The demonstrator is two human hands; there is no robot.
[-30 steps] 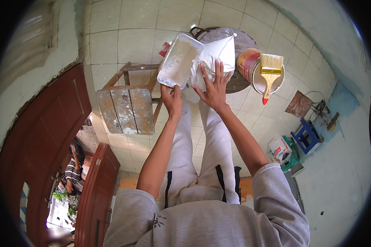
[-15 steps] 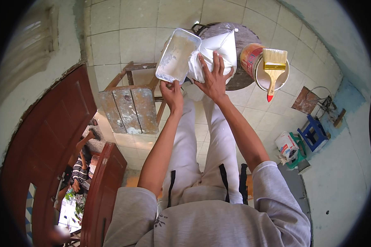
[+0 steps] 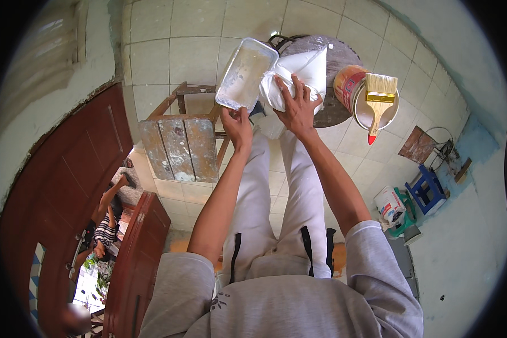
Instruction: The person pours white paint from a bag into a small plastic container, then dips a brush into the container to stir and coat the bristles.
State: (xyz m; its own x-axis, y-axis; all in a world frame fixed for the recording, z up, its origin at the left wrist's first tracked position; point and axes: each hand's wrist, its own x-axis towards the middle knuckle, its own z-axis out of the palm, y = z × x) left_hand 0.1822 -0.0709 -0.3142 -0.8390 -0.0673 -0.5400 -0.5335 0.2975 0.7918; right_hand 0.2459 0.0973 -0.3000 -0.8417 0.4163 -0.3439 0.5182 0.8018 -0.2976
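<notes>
A: Where is the rectangular tray (image 3: 244, 73), and what has hold of it?

B: It is out in front of the person, left of a plump white plastic bag (image 3: 310, 63). The left hand (image 3: 238, 125) pinches its near rim between thumb and fingers. Its inside is smeared with a pale coating

A: And the right hand (image 3: 297, 110)?

B: Its fingers are parted and bent over the near part of the bag, which is crumpled there. Whether they grip it or only press, one cannot tell. The bag is just beside the tray's right edge

A: What shows behind the bag?

B: A round, worn tabletop (image 3: 346, 50), partly hidden by it. To the right is a red and orange bucket (image 3: 346, 85), with a flat paintbrush (image 3: 381, 99) across its mouth, red-tipped handle toward the person

A: Farther out?

B: A paint-spotted wooden stool (image 3: 178, 147) stands on the tiled floor (image 3: 194, 56) to the left. A blue plastic stool (image 3: 425, 192) is well off to the right, by the wall (image 3: 467, 248). Near the reddish-brown door (image 3: 56, 163), another person (image 3: 104, 231) in a striped top shows through the doorway
</notes>
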